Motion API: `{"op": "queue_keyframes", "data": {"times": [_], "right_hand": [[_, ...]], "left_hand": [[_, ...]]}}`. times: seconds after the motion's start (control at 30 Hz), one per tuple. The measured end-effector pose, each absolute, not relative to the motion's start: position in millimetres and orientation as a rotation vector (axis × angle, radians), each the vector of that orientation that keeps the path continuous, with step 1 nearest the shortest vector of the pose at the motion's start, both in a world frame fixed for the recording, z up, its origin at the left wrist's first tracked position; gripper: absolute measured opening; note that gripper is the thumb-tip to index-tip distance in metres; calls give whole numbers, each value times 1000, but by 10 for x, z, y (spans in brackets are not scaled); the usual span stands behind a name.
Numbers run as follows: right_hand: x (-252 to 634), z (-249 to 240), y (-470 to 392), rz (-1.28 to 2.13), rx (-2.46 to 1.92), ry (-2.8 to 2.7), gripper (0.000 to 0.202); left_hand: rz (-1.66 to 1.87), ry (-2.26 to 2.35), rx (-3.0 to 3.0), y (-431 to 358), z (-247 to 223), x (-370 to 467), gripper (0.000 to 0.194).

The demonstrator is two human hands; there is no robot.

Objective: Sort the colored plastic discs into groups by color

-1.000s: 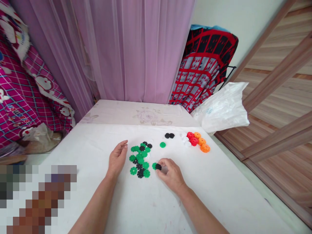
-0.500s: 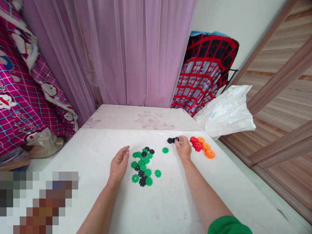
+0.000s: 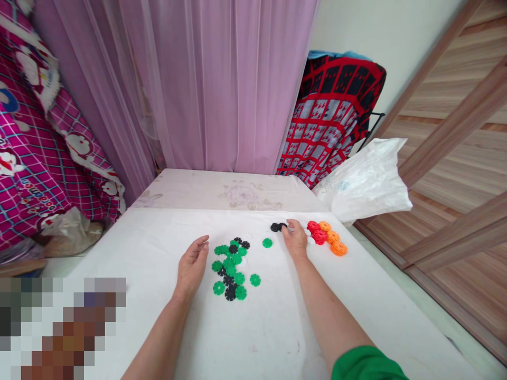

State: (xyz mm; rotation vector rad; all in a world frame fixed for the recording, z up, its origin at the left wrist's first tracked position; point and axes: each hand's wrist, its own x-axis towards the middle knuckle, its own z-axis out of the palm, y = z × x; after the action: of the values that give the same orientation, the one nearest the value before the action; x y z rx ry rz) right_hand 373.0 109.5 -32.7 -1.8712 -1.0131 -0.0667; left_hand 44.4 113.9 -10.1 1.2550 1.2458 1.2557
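My left hand (image 3: 193, 265) rests at the left of a loose pile of notched plastic discs, fingers loosely apart and holding nothing. Green discs (image 3: 229, 265) and black discs (image 3: 230, 292) overlap in that pile, with a few pale ones partly showing. My right hand (image 3: 296, 241) is at the far right, its thumb and fingers closed at a short row of black discs (image 3: 274, 227); the row's right end is hidden under the fingers. A single green disc (image 3: 267, 243) lies just left of this hand. White discs (image 3: 311, 240) peep out at its right.
Red discs (image 3: 320, 237) and orange discs (image 3: 338, 248) form groups at the right of the white table (image 3: 257, 338). A white plastic bag (image 3: 368, 182) stands at the table's right edge. Purple curtains (image 3: 222, 84) hang behind, and a wooden wardrobe (image 3: 455, 158) is at the right.
My right-hand fingers now cover the black disc that showed between them at the row's right end. White discs have come into sight beside that hand. My left hand stays in place.
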Motion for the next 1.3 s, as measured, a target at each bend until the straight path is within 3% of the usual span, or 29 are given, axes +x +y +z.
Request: {"op": "queue_keyframes", "data": {"times": [0.2, 0.5, 0.87, 1.3], "right_hand": [[3412, -280, 749, -72, -1784, -996, 27], [2538, -161, -39, 167, -1515, -1539, 5], [2299, -35, -73, 52, -1453, -1992, 19], [2527, -258, 230, 40, -1684, -1585, 20]], "left_hand": [[1265, 1248, 1264, 1143, -104, 449, 50], [1251, 1246, 1271, 1100, -28, 462, 49], [1273, 1241, 1341, 1113, -74, 470, 48], [1268, 1266, 1350, 1105, -59, 469, 47]]}}
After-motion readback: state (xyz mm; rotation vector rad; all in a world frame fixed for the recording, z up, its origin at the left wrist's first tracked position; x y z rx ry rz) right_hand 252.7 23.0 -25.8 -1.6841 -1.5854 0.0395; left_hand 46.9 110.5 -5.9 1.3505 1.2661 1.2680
